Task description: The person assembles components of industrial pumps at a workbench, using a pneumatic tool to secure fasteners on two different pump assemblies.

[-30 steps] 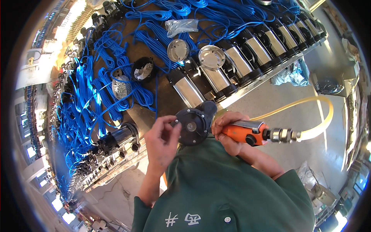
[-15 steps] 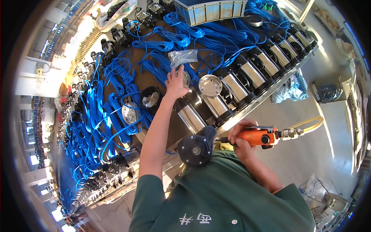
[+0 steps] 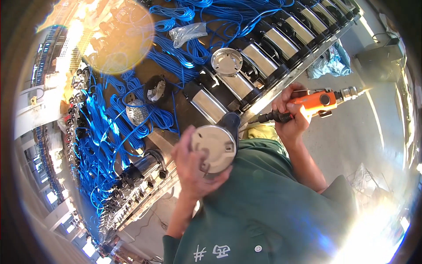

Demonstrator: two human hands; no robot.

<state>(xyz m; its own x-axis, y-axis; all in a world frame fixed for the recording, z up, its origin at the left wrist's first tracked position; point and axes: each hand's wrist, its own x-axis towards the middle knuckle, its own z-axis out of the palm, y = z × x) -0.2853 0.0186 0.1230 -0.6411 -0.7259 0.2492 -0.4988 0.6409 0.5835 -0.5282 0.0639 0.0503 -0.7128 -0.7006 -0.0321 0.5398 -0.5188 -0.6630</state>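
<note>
My left hand point(image 3: 193, 169), a little blurred, grips a round silvery metal cover point(image 3: 215, 143) by its left rim. The cover lies over the round end of a pump whose black casing point(image 3: 230, 121) shows beside it, close to my body; whether it is fully seated I cannot tell. Away to the right, my right hand point(image 3: 292, 114) is wrapped round an orange air screwdriver point(image 3: 314, 103), its bit pointing left toward the pump. A similar metal cover point(image 3: 227, 61) rests on the row of pumps beyond.
Silvery pumps point(image 3: 266, 59) line the table's right edge. Bundles of blue cable point(image 3: 171, 66) spread over the table, with a clear plastic bag point(image 3: 188, 33), a black cup point(image 3: 156, 89) and a perforated metal cup point(image 3: 136, 112) among them. Blue plastic wrap point(image 3: 332, 61) hangs beyond the edge.
My left hand has come back from the far cables to the pump by my body, bringing a metal cover over its black end. The screwdriver has shifted slightly right and up. The view has shifted.
</note>
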